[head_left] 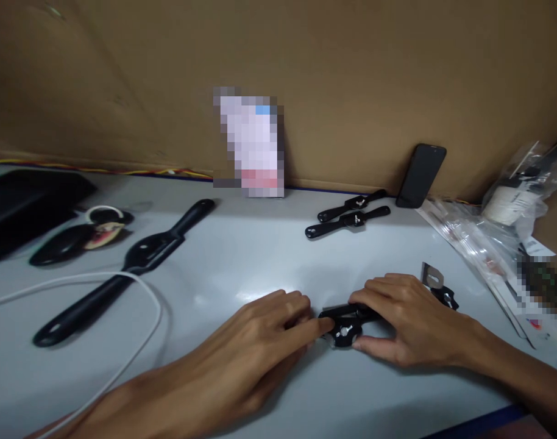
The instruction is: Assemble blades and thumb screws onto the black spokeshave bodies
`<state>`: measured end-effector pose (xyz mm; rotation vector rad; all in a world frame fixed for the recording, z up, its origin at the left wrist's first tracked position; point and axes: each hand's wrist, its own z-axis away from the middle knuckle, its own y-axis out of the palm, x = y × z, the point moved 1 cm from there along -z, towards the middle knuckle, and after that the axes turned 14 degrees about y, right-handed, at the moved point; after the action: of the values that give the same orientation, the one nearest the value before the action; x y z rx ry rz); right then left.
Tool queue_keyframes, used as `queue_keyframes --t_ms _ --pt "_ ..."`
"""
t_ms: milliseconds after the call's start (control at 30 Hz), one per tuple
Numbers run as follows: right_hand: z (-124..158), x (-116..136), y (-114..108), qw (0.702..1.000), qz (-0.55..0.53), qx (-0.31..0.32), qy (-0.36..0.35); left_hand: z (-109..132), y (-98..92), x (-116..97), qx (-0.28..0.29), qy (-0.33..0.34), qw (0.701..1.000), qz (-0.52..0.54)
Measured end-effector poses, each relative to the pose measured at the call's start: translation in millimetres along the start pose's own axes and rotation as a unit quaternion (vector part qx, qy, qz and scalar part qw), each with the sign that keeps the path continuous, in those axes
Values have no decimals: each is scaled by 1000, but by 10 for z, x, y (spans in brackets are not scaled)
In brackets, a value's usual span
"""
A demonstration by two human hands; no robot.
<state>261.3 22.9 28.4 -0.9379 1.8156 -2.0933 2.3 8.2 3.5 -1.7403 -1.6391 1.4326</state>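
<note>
Near the front of the table, both hands are on a black spokeshave (pixel 344 332) with a shiny screw on its face. My left hand (pixel 278 329) grips its left end, the index finger stretched along the top, the other fingers curled. On its other side my right hand (pixel 401 323) closes round it, thumb at the lower edge and fingers over the top. Much of the tool's handles is hidden by the hands. Just beyond my right wrist lie a loose metal blade (pixel 432 276) with a slot and a small black cap piece (pixel 447 297).
Two assembled spokeshaves (pixel 333 225) lie at the back. A larger black spokeshave body (pixel 100 299) lies left, crossed by a white cable (pixel 157 308). A phone (pixel 421 175) leans on the cardboard wall (pixel 351 73). Plastic packets (pixel 479 268) lie right; a black case (pixel 27 204) sits far left.
</note>
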Motion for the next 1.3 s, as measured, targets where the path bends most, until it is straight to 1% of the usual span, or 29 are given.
queue_keyframes --t_ms 133,233,367,500,633,733,800,933,1100,1133,1200,1300 --pt "-1 17 -9 1000 2 -2 12 38 33 19 -2 8 1000 1" --pt "-13 -29 -48 1000 -16 24 9 53 48 30 -3 10 1000 0" --pt "-53 -122 -85 992 -105 64 -14 52 55 34 6 9 1000 9" --pt "-80 -164 -76 984 -164 62 -26 58 52 32 7 5 1000 10" --pt "-75 -158 -95 983 -169 65 -22 65 48 32 8 8 1000 11" --pt "-50 -124 -111 988 -135 69 -5 58 44 32 15 5 1000 15" --pt "-21 -80 -92 995 -88 55 2 47 42 32 13 6 1000 11" --pt "36 37 26 999 34 -16 -12 24 39 30 -9 25 1000 -7" --pt "45 146 149 981 103 -149 -70 31 44 16 0 33 999 -20" --pt "40 158 162 976 115 -166 -80 35 46 13 2 33 999 -21" --pt "27 173 181 969 136 -180 -99 41 51 10 1 32 999 -23" --pt "10 176 207 964 161 -180 -114 39 56 12 -2 31 999 -23"
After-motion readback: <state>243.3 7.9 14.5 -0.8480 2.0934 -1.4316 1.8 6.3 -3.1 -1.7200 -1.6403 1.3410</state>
